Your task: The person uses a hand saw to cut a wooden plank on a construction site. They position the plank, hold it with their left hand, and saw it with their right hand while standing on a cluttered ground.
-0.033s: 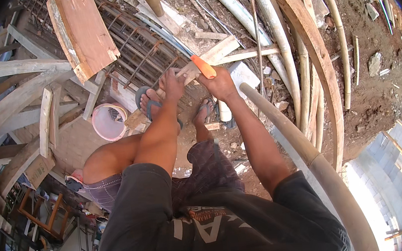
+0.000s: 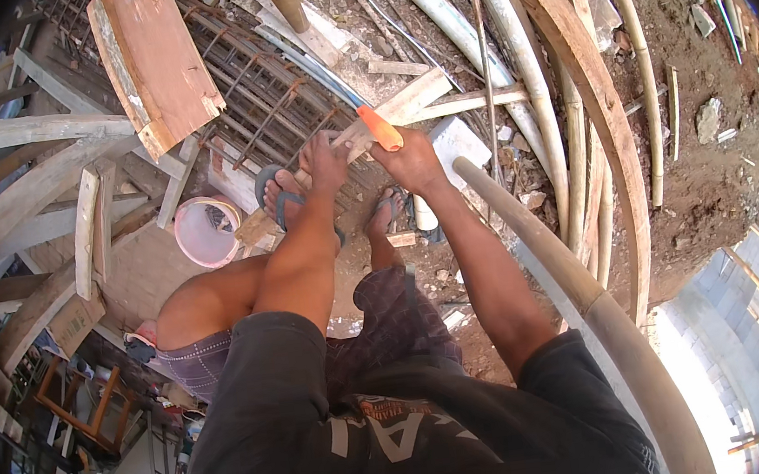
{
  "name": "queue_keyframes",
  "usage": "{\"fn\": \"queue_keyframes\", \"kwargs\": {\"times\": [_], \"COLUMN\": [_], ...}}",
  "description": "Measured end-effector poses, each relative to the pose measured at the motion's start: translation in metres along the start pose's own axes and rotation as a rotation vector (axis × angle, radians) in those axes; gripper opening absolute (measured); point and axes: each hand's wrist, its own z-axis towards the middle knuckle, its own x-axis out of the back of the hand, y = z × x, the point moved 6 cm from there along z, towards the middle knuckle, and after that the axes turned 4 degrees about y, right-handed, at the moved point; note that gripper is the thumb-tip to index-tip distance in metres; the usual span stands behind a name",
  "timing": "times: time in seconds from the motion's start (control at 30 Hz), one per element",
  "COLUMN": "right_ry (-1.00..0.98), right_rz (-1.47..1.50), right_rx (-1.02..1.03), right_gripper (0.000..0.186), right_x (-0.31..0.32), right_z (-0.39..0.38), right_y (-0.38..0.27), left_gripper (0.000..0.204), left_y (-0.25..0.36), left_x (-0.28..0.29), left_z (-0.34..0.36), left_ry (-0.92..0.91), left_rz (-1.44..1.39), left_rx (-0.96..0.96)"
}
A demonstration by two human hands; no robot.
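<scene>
My right hand point(image 2: 410, 160) is closed around the orange handle of a handsaw point(image 2: 380, 128). Its thin bluish blade runs away from me to the upper left, seen nearly edge-on. Under the saw a wooden plank point(image 2: 419, 95) lies slantwise, its far end at the upper right. My left hand point(image 2: 326, 162) grips this plank just left of the saw; some of its fingers are hidden. Beside that hand my left foot in a grey sandal point(image 2: 279, 197) rests on the plank's nearer part. Where the teeth meet the wood cannot be made out.
Tied rebar cages point(image 2: 258, 77) lie just beyond the plank. A pink-white bucket point(image 2: 207, 230) stands left of my foot. Pipes and bamboo poles point(image 2: 535, 79) spread to the right, and a thick pole point(image 2: 582, 289) rises beside my right arm. Wooden boards point(image 2: 159, 70) crowd the left.
The saw handle and my right hand have shifted slightly forward and left. My left hand and the plank stay practically where they were.
</scene>
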Motion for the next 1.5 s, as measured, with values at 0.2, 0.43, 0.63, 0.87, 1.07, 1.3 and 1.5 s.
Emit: {"fn": "queue_keyframes", "kwargs": {"times": [0.2, 0.43, 0.63, 0.87, 1.07, 1.3, 1.5], "right_ry": [-0.056, -0.009, -0.054, -0.123, 0.004, -0.034, -0.016], "right_rz": [-0.05, 0.119, 0.129, -0.096, 0.115, 0.011, 0.11], "right_rx": [-0.087, -0.094, -0.002, -0.279, -0.024, -0.108, -0.332], "right_gripper": [0.041, 0.022, 0.034, 0.035, 0.03, 0.024, 0.015], "right_x": [0.115, 0.031, 0.015, 0.11, -0.006, 0.098, 0.072], "right_z": [-0.25, -0.088, -0.083, -0.233, -0.036, -0.23, -0.153], "right_y": [-0.004, 0.023, 0.043, -0.043, 0.041, -0.006, -0.005], "left_gripper": [0.038, 0.035, 0.034, 0.035, 0.036, 0.036, 0.038], "left_y": [-0.002, -0.005, -0.005, 0.001, 0.006, 0.005, -0.008], "left_x": [-0.001, -0.009, -0.006, -0.002, -0.003, 0.008, -0.012], "left_z": [0.018, 0.009, 0.017, 0.01, 0.012, 0.021, 0.012], "left_ry": [-0.018, -0.025, -0.135, -0.036, -0.056, -0.032, 0.016], "left_rz": [-0.009, 0.028, -0.022, 0.024, 0.025, -0.015, 0.056], "left_rx": [-0.004, 0.067, 0.089, 0.069, 0.064, 0.025, 0.006]}}
